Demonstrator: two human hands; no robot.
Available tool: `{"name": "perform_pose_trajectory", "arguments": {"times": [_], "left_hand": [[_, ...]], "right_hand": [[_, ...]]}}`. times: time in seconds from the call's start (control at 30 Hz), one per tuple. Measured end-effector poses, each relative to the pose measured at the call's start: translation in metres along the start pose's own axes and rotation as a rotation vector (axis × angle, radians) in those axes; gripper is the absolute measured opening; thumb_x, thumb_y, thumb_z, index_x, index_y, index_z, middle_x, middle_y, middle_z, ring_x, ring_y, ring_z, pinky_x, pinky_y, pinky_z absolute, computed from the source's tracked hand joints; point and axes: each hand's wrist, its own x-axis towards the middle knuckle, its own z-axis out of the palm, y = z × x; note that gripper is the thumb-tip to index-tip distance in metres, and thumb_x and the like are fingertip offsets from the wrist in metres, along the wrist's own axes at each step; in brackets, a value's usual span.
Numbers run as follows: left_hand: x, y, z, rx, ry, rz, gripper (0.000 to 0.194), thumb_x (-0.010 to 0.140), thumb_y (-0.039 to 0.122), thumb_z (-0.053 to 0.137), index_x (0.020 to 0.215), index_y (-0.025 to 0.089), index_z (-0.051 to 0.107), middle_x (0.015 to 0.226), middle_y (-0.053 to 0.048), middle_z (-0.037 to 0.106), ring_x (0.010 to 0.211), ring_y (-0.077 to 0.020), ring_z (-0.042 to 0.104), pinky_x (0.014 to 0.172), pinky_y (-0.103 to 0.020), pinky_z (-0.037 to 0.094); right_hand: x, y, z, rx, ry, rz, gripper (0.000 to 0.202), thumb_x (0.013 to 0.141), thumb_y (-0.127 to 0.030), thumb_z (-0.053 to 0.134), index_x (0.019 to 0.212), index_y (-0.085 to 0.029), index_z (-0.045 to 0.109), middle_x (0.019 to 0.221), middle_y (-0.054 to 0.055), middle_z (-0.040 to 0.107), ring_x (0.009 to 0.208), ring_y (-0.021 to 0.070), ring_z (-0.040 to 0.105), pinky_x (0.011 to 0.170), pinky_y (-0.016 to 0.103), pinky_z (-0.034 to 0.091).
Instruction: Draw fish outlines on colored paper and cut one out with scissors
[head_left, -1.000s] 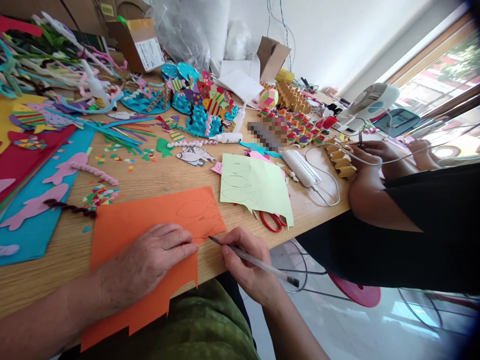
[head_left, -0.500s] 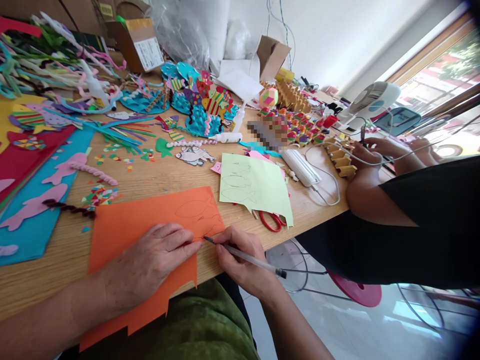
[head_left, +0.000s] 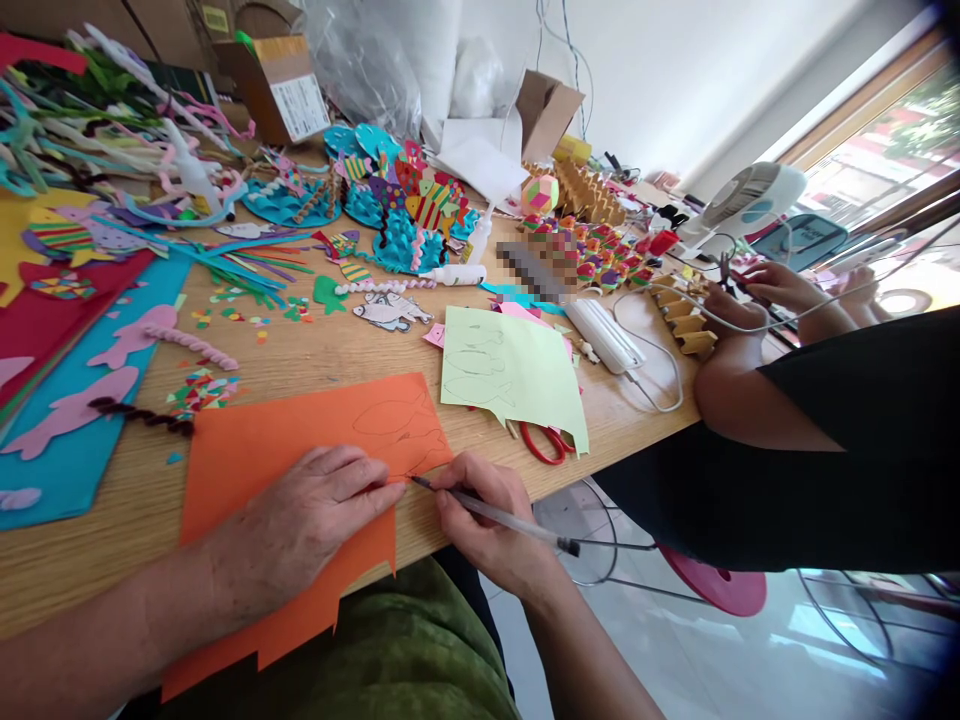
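My left hand (head_left: 307,520) lies flat across an orange sheet of paper (head_left: 255,445), its fingers stretched toward the right edge. In my right hand (head_left: 491,520) is a clear pen with a black end (head_left: 517,522). The pen's tip touches the orange paper just beyond my left fingertips. Fish outlines (head_left: 390,415) are drawn at the sheet's upper right. The sheet's lower edge is cut in steps and hangs over the table edge. Beyond my right hand lies a pale green sheet (head_left: 517,360) with more fish outlines, partly covering red-handled scissors (head_left: 544,445).
Pink paper fish (head_left: 82,410) lie on blue sheets at left. Glue bottles (head_left: 457,275), paper scraps (head_left: 202,390) and blue fish decorations (head_left: 409,245) fill the table's back. At right, a co-worker's hands (head_left: 765,290) hold a dark tool near a white fan (head_left: 750,205).
My hands and the pen have hardly moved; the pen tip stays at the same part of the drawing. The co-worker's hand and dark tool have shifted slightly.
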Motion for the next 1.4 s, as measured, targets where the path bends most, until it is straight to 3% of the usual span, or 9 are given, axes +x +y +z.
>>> {"name": "perform_pose_trajectory", "arguments": {"times": [0.23,1.4], "left_hand": [[-0.0012,0.0014,-0.0009,-0.007,-0.039,-0.032,0.039,0.092,0.009,0.026,0.115,0.019,0.057,0.095,-0.005,0.061,0.091,-0.0193,0.052,0.081,-0.033,0.044],[0.0025,0.0007,-0.0044,-0.004,0.011,0.024,0.037,0.094,0.010,0.026,0.113,0.017,0.056,0.093,-0.005,0.060,0.089,-0.0181,0.052,0.079,-0.031,0.044]], "right_hand": [[-0.0002,-0.0007,0.0014,-0.012,0.015,0.019,0.008,0.077,-0.014,0.049,0.075,-0.020,0.054,0.059,-0.004,0.053,0.052,0.0098,0.047,0.050,0.021,0.036],[0.0000,0.0006,-0.0002,0.004,0.042,-0.007,0.011,0.073,-0.010,0.049,0.072,-0.020,0.052,0.056,-0.006,0.048,0.049,0.0086,0.043,0.050,0.021,0.033]]}}
